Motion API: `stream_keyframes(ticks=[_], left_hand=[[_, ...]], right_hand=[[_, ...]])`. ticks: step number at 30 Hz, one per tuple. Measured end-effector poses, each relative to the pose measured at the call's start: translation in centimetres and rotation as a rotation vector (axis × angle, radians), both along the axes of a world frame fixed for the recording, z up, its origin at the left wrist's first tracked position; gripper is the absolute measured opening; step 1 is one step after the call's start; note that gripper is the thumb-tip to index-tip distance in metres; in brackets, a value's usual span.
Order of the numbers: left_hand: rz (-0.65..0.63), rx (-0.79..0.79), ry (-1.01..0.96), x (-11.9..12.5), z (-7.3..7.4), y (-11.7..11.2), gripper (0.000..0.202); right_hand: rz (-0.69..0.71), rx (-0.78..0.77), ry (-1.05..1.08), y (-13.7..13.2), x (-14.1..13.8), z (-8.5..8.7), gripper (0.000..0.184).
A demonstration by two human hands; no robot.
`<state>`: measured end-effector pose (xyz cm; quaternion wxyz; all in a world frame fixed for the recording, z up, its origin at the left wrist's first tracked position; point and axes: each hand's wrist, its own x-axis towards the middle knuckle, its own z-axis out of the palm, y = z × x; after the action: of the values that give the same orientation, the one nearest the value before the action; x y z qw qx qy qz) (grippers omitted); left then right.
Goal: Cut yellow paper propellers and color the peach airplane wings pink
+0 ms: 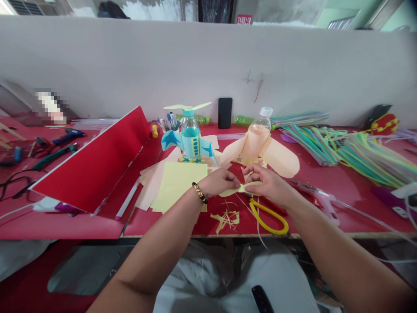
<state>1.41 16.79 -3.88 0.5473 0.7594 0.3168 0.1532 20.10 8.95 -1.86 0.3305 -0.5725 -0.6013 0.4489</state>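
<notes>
Pale yellow paper strip (228, 192), narrow at its middle and wider toward both ends, sits between our two hands in the head view, near the front edge of the red tabletop (355, 193). Our left hand (224, 180) pinches it close to the middle, and our right hand (265, 182) grips it just across the narrow part, thumb and fingers closed on the paper. That waist looks like the weak spot: twisting the hands against each other, or pulling them apart, could crease or tear it. Just below the right hand lie scissors with yellow handles (279, 231); a dropped wrist could knock them over the edge, where thin pale strands (261, 239) already hang. To the right of that hand rests a pink glue gun (328, 206), its nozzle end near our wrist; we cannot tell whether it is hot, but if so, a careless sideways sweep might burn us. Beyond the left hand stands a turquoise-decorated bottle (190, 141), and beyond the right a peach-wrapped bottle (256, 141); reaching forward too quickly could bend their paper wings. Cut scraps (228, 221) below the left hand could cling to any wet glue.
</notes>
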Motion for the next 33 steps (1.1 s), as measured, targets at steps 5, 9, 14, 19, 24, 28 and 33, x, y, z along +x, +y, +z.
stream_keyframes(ticks=[5, 9, 14, 19, 24, 28, 33], left_hand=[[-0.025, 0.038, 0.051, 0.0, 0.1, -0.1, 0.024], [-0.042, 0.065, 0.086, 0.1, 0.2, -0.2, 0.025], [-0.071, 0.095, 0.085, 0.3, -0.1, -0.1, 0.024], [-0.079, 0.100, 0.076, 0.3, -0.4, 0.1, 0.024], [-0.093, 0.097, 0.038, 0.1, 0.0, 0.1, 0.021], [-0.102, 0.118, 0.052, 0.0, 0.1, 0.1, 0.021], [-0.086, 0.145, 0.088, 0.1, 0.2, 0.0, 0.024]], right_hand=[[-0.041, -0.010, 0.006, 0.0, -0.6, 0.1, 0.035], [-0.014, -0.019, -0.104, 0.2, -0.9, 0.6, 0.031], [-0.002, -0.009, -0.152, 0.6, -1.1, 0.2, 0.028], [0.035, -0.012, -0.104, 0.9, -0.8, -0.1, 0.030], [0.073, -0.046, -0.065, 1.2, -0.6, 0.2, 0.031], [0.085, -0.042, -0.059, 1.3, -0.6, 0.2, 0.031], [0.115, -0.055, -0.024, 1.5, -0.4, 0.1, 0.032]])
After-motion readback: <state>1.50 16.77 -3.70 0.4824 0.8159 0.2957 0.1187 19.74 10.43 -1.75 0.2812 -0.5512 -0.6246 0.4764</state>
